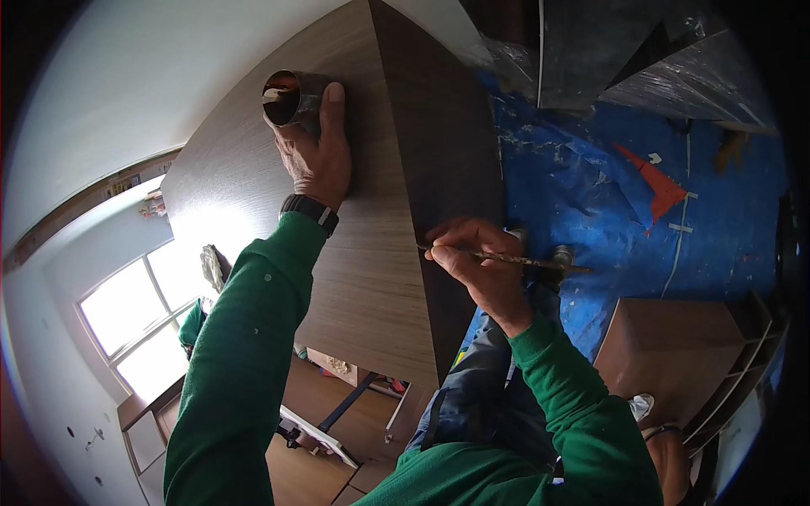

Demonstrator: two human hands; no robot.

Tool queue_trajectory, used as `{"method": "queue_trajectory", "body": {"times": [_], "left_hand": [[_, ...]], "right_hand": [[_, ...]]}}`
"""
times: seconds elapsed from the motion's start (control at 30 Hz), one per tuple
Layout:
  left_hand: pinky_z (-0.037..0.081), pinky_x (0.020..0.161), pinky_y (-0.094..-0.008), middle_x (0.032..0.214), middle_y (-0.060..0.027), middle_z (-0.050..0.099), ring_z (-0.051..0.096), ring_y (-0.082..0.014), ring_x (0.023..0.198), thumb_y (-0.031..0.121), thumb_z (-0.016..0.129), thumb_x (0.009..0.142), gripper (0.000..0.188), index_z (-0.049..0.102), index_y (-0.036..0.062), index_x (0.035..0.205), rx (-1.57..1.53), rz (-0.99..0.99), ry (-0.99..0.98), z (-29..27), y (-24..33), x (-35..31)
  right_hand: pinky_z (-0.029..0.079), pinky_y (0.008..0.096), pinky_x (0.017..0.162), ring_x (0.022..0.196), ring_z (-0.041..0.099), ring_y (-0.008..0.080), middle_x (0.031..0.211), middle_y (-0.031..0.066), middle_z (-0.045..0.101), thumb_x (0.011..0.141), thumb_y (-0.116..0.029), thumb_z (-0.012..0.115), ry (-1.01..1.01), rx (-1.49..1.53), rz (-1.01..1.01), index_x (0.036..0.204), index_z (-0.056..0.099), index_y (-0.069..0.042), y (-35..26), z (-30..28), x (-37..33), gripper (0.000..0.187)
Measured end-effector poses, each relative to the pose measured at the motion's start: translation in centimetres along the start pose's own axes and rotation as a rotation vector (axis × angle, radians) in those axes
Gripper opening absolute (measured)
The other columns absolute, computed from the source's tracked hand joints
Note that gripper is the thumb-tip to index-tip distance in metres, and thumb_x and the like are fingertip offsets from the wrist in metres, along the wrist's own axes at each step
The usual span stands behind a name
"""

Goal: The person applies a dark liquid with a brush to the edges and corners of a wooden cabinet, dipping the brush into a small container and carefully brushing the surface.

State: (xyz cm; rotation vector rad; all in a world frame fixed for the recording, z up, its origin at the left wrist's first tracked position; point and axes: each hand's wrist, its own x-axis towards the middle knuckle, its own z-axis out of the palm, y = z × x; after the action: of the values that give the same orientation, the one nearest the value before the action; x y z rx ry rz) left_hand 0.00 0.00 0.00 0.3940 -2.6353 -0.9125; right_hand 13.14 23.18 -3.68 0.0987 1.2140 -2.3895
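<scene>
The left hand (pixel 319 164) curls around a metal can (pixel 312 94) on the wood-grain panel (pixel 363 287); keeping the can steady should prevent tipping. The right hand (pixel 485 263) pinches a thin, brush-like tool (pixel 544 264) between thumb and fingers, one end at the panel's long edge; a light grip, braced nearby, should give finer control. Farther off, a blue sheet (pixel 565 207) covers the floor.

Open board (pixel 371 261) mid-frame gives passing room; a can (pixel 310 94) blocks upper left of centre; the right hand (pixel 484 268), right of centre.
</scene>
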Motion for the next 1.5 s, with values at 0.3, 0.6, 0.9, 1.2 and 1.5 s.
{"method": "queue_trajectory", "body": {"times": [0.3, 0.6, 0.9, 1.2, 1.5], "left_hand": [[0.04, 0.106, -0.0508, 0.126, -0.021, 0.053, 0.053, -0.036, 0.121, 0.056, 0.071, 0.09, 0.077, 0.045, 0.0012, 0.137, 0.023, -0.009, 0.008, 0.0, 0.1, -0.1], [0.04, 0.105, -0.051, 0.125, -0.0208, 0.053, 0.053, -0.0354, 0.121, 0.057, 0.072, 0.09, 0.079, 0.044, 0.0002, 0.137, 0.035, -0.018, 0.008, 0.0, 0.0, 0.0], [0.041, 0.103, -0.0503, 0.123, -0.0198, 0.054, 0.054, -0.0345, 0.119, 0.055, 0.072, 0.09, 0.076, 0.046, 0.0014, 0.136, 0.019, -0.007, 0.014, 0.0, 0.6, -0.1], [0.041, 0.104, -0.0517, 0.123, -0.0205, 0.056, 0.055, -0.0368, 0.118, 0.053, 0.073, 0.09, 0.073, 0.046, 0.002, 0.136, 0.007, 0.008, 0.008, -0.1, 0.1, 0.2], [0.037, 0.107, -0.053, 0.123, -0.0214, 0.057, 0.051, -0.0388, 0.122, 0.056, 0.071, 0.09, 0.073, 0.048, 0.0014, 0.131, -0.004, -0.015, -0.005, 0.1, 0.9, 0.1]], "right_hand": [[0.062, 0.0297, 0.08, 0.089, 0.072, 0.0171, 0.101, 0.0137, 0.071, 0.091, -0.001, 0.069, -0.018, -0.026, -0.013, 0.092, 0.069, 0.002, 0.2, -0.3, -0.4, 0.003], [0.061, 0.0292, 0.077, 0.088, 0.072, 0.0164, 0.1, 0.0129, 0.072, 0.09, -0.003, 0.072, 0.025, -0.011, -0.028, 0.093, 0.07, 0.001, 0.2, 0.1, -0.3, 0.005], [0.058, 0.0292, 0.077, 0.088, 0.071, 0.0154, 0.097, 0.0119, 0.073, 0.088, -0.005, 0.075, 0.001, -0.03, -0.015, 0.091, 0.072, 0.0, 0.5, -0.2, -0.9, 0.007], [0.062, 0.0312, 0.081, 0.089, 0.072, 0.0188, 0.102, 0.0152, 0.072, 0.089, -0.002, 0.072, 0.004, 0.035, 0.044, 0.093, 0.07, 0.001, -0.4, -0.3, -0.8, 0.006], [0.062, 0.0377, 0.091, 0.098, 0.073, 0.0244, 0.106, 0.0172, 0.07, 0.094, 0.002, 0.068, 0.06, 0.042, -0.053, 0.102, 0.065, 0.001, -1.9, -0.7, -2.3, 0.009]]}}
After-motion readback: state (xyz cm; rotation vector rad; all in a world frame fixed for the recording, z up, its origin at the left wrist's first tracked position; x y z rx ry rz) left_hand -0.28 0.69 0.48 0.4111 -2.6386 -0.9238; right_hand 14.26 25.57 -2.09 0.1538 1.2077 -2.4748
